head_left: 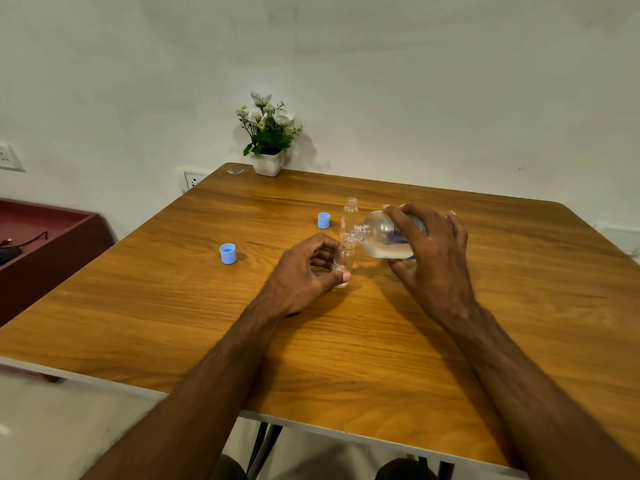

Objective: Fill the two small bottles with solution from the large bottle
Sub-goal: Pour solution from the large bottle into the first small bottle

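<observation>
Large bottle (384, 237) label mostly hidden under right hand (429, 251)

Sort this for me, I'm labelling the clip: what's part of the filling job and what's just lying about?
In the job:
large bottle, tilted in the right hand
near small bottle, held by the left hand
far small bottle
two blue caps

Lying about:
flower pot
red tray

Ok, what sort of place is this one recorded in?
Probably a home or small office room: a wooden table pushed against a plain white wall, a small potted artificial flower at its far edge, and wall sockets nearby.
</observation>
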